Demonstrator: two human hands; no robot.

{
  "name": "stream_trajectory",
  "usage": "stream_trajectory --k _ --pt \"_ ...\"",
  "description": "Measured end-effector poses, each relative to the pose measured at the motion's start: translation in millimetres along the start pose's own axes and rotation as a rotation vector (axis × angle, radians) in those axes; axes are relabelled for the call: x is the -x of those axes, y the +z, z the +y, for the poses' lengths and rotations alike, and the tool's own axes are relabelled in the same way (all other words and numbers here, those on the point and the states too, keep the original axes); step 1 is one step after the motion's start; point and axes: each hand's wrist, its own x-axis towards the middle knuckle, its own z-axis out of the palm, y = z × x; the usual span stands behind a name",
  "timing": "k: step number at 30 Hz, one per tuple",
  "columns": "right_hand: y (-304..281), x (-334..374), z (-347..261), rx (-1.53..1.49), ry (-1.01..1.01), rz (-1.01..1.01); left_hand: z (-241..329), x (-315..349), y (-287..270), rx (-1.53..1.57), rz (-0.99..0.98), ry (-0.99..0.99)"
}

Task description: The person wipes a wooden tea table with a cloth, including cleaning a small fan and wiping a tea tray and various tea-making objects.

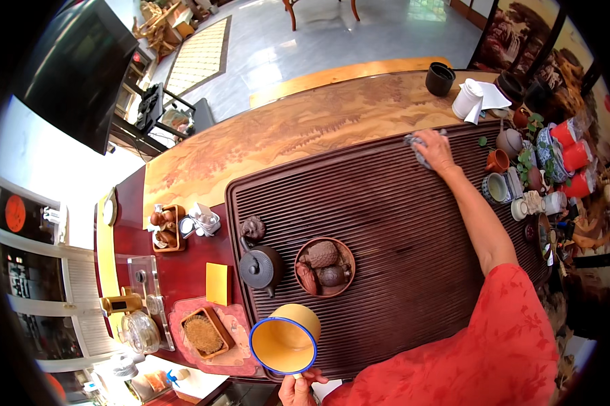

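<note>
My left hand [297, 391], at the lower edge, is closed on the handle of a yellow enamel mug [303, 319] with a blue rim. The mug tilts toward me over the near left edge of a dark ribbed tea tray [413, 271], and its inside looks pale yellow. Far off to the right, my right arm in a red sleeve stretches across the tray. The right hand [436, 150] presses a bunched grey cloth [418, 153] near the tray's far edge. A dark teapot [260, 268] and a round bowl [317, 293] of brown carved pieces stand on the tray.
Cups, small pots and red-lidded jars [577, 157] crowd the right side. A black cup [440, 79] and white paper roll [466, 100] sit beyond the tray. At left are a wooden box [178, 240], yellow packet [218, 284], brush-like block [203, 334] and clear acrylic stand [141, 271].
</note>
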Motion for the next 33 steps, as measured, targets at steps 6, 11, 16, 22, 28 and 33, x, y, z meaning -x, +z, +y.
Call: stream_trajectory --k 6,11,16,22,28,33 --pt "4 11 27 0.234 0.388 0.225 -9 8 -5 -0.041 0.029 0.014" --pt "41 61 -102 0.071 -0.361 0.053 3 -2 8 -0.104 0.020 0.003" --pt "-3 132 -101 -0.136 -0.325 -0.074 7 -7 17 -0.164 0.020 0.060" --pt "-18 84 -16 0.155 0.235 0.242 12 -6 37 -0.150 0.002 0.031" --pt "29 90 -159 0.005 -0.198 0.032 30 -26 56 -0.134 -0.050 0.054" --pt "1 83 -80 0.028 -0.070 0.060 47 -35 65 -0.196 -0.076 0.158"
